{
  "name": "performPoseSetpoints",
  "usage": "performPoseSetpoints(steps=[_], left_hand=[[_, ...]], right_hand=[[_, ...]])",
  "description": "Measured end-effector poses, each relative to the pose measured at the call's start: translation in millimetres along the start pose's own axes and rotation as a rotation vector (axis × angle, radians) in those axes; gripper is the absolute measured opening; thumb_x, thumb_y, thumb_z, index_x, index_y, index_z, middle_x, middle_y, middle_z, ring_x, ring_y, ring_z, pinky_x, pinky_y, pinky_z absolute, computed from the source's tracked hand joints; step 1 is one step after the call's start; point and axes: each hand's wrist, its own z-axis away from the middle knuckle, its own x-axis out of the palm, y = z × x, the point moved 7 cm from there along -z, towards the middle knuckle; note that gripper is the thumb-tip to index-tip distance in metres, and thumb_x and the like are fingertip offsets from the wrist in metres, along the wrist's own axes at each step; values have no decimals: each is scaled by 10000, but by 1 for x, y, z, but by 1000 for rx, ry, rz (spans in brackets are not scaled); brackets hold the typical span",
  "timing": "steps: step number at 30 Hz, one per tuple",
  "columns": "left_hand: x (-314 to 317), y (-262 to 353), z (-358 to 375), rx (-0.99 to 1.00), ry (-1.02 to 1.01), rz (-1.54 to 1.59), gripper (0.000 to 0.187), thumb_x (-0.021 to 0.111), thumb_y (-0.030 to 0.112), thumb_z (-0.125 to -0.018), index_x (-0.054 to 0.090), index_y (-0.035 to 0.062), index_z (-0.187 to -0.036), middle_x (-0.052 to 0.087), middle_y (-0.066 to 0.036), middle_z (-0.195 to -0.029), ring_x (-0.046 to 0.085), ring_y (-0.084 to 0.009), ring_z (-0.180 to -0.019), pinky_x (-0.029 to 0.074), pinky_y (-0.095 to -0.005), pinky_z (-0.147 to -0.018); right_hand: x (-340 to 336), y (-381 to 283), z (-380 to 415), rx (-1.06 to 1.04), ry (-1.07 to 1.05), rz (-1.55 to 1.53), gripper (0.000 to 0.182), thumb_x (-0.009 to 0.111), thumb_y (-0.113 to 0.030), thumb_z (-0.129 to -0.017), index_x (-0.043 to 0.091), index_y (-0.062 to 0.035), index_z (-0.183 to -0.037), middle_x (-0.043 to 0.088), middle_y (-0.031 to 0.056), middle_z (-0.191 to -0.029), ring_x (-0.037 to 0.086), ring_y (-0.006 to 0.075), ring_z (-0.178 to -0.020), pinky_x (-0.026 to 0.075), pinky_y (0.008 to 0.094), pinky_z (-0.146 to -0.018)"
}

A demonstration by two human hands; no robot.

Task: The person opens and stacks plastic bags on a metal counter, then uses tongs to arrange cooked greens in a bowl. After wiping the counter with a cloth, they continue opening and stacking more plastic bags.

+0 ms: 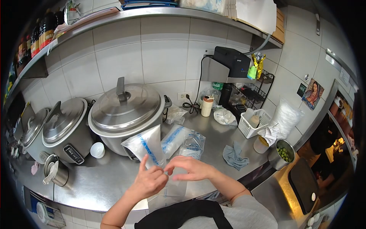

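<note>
My left hand [149,180] is closed with its index finger raised, and its thumb side meets the fingertips of my right hand [192,169]. A tiny pale thing [166,173] shows between them, too small to name. My right hand's fingers are bent, with a gap to the thumb. Sheer plastic [173,189] appears below both hands. Just beyond them, a plastic bag with a blue stripe and white contents [146,143] leans against the large rice cooker [126,110]. A second blue-striped bag [175,138] and a clear blue-printed bag [193,144] lie beside it.
Two smaller rice cookers [65,120] [34,133] stand left, near a metal pot [57,171] and white bowls [97,150]. To the right are a blue cloth [235,156], a white basket [253,126] and a pot of green fruit [281,160]. A shelf [164,13] overhangs the counter.
</note>
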Motion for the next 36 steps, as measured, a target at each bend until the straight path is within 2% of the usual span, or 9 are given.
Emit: performPoseSetpoints(steps=[3,12,15,18,21,27,32,35,36], left_hand=[[-23,-11,1,-89,20,16,126,667,120,-679,550,140,-724,531,44,-662,558,-113,-761,166,-573,-1032],[-43,-39,13,-373,-132,132,247,693,313,-693,602,90,-750,563,4,-586,581,-167,-747,181,-552,-1027],[-46,-49,18,-405,-113,259,195,653,259,-747,611,69,-753,593,-4,-633,578,-193,-751,262,-469,-1005],[-32,-73,25,-483,-61,716,129,557,144,-844,603,49,-769,618,-22,-715,573,-173,-727,435,-296,-756],[-16,-104,27,-632,107,1187,157,532,159,-873,578,51,-769,591,7,-691,552,-100,-681,422,-242,-631],[12,-160,25,-876,304,1465,125,518,152,-881,522,67,-789,520,19,-662,489,-25,-546,283,-175,-410],[42,-168,49,-1365,646,1800,137,471,94,-870,561,-7,-850,518,22,-597,410,6,-406,466,-145,-442],[83,-180,76,-1303,731,2098,125,471,84,-862,557,-7,-861,526,19,-607,404,20,-398,432,-131,-402],[90,-174,71,-903,451,2438,132,497,68,-840,569,-28,-895,579,-10,-675,474,3,-419,520,-162,-478]], right_hand=[[10,27,4,-43,-257,147,122,616,-153,-803,594,-37,-835,609,42,-805,568,210,-757,374,390,-913],[-12,23,-11,-33,-256,-82,97,652,-107,-762,631,-16,-789,624,56,-719,585,182,-685,392,343,-888],[-28,55,-14,456,-177,-282,109,641,-123,-777,629,-15,-789,626,49,-737,591,163,-738,416,313,-842],[-26,61,-29,167,-326,-78,114,615,-133,-799,628,-21,-782,620,47,-736,580,130,-696,457,278,-723],[-43,64,-50,-227,-187,-568,79,617,-110,-788,607,-33,-801,611,37,-724,564,108,-625,461,234,-617],[-40,166,-88,421,216,-1031,90,627,-84,-781,577,-46,-846,616,35,-762,590,117,-615,487,226,-572],[-10,183,-91,588,211,-1186,91,609,-49,-784,586,-26,-869,630,56,-784,626,143,-658,535,277,-603],[3,178,-82,707,285,-1141,83,598,-44,-788,589,-34,-871,629,57,-782,627,150,-662,540,294,-603],[8,183,-79,712,284,-1144,83,598,-44,-788,589,-34,-871,629,57,-782,627,150,-662,540,294,-603]])
